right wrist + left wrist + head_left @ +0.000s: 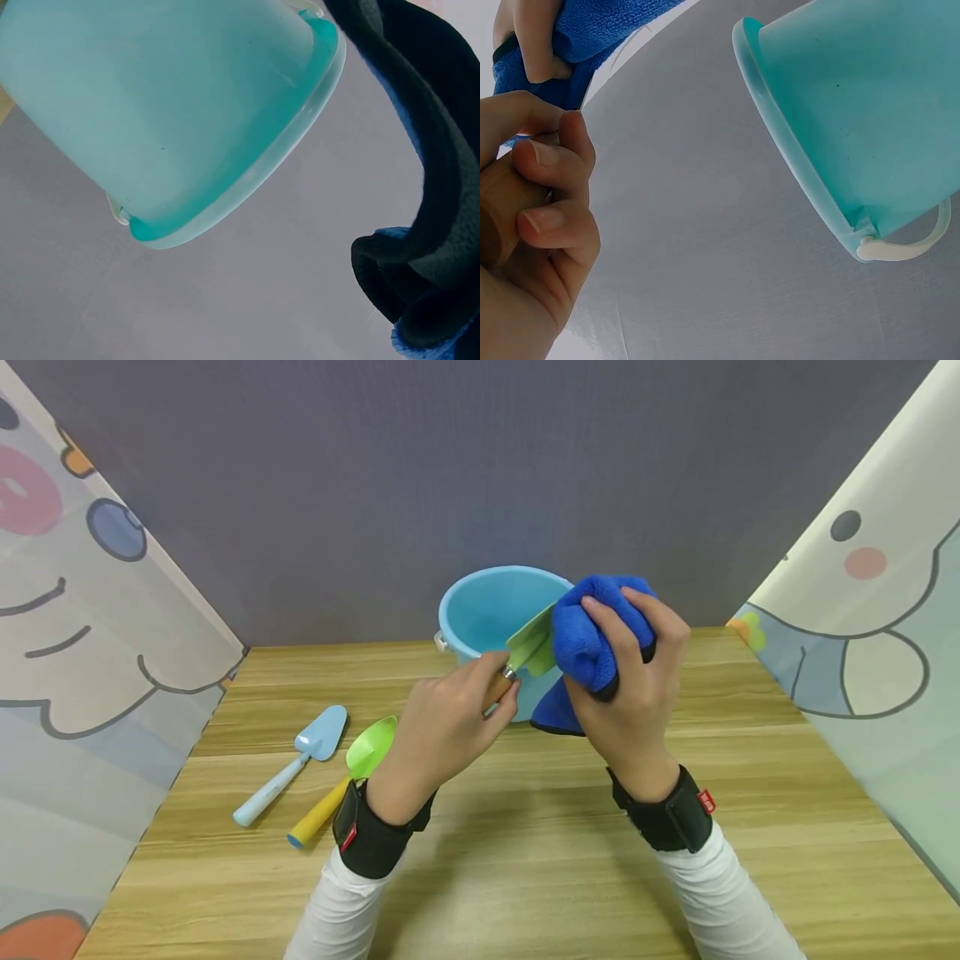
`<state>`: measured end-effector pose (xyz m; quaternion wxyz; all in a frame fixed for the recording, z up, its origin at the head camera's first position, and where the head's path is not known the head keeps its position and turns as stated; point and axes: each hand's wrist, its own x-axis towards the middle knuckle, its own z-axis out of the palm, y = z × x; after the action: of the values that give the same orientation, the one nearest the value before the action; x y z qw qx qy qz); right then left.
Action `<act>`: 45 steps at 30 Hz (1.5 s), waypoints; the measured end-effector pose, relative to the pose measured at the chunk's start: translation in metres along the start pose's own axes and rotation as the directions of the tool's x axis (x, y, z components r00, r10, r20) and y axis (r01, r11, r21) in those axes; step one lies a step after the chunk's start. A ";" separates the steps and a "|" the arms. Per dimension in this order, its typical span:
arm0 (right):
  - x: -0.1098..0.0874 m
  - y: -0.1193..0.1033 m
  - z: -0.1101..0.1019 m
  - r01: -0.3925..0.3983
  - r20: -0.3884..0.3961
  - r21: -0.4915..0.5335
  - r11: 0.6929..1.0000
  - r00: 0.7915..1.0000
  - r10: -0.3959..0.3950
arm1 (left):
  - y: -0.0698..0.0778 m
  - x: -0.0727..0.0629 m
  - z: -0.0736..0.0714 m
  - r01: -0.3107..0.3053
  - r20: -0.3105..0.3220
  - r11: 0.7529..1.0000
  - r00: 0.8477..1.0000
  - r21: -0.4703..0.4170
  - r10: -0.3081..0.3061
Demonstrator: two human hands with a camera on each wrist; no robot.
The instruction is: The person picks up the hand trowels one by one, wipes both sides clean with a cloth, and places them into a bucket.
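Observation:
My left hand grips the wooden handle of a small garden hand tool with a green metal head. Its exact kind is unclear, since a blue cloth covers the far end of the head. Bunched in my right hand, the plush cloth with dark edging presses against that head, and one corner hangs down. In the left wrist view, my left fingers curl round the wooden handle. Dark folds of the cloth fill the right side of the right wrist view. Both hands are held up before a light blue bucket.
A light blue trowel and a green trowel with a yellow handle lie on the wooden table, left of my left forearm. The bucket, with a white handle, stands near the grey back panel. Cartoon-printed sheets flank both sides.

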<state>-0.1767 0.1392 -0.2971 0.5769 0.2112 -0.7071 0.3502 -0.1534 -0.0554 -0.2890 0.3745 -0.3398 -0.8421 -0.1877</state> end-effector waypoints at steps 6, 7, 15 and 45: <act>0.003 0.001 -0.001 -0.020 -0.014 0.003 1.000 1.000 0.020 | 0.000 0.001 -0.001 -0.003 -0.004 1.000 1.000 0.006 0.003; 0.003 0.001 -0.001 -0.023 -0.017 0.004 1.000 1.000 0.023 | 0.000 0.001 -0.001 -0.004 -0.005 1.000 1.000 0.006 0.004; 0.004 0.003 -0.004 -0.052 -0.020 0.005 0.999 0.998 0.052 | -0.001 0.000 -0.001 -0.012 -0.014 1.000 1.000 0.003 0.012; 0.014 0.008 -0.014 -0.167 -0.028 0.048 0.985 0.985 0.169 | -0.003 -0.001 0.002 0.110 0.041 0.992 0.993 -0.059 -0.108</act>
<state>-0.1767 0.1567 -0.2845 0.5516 0.1582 -0.7049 0.4170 -0.1558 -0.0573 -0.2913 0.3370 -0.3079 -0.8602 -0.2271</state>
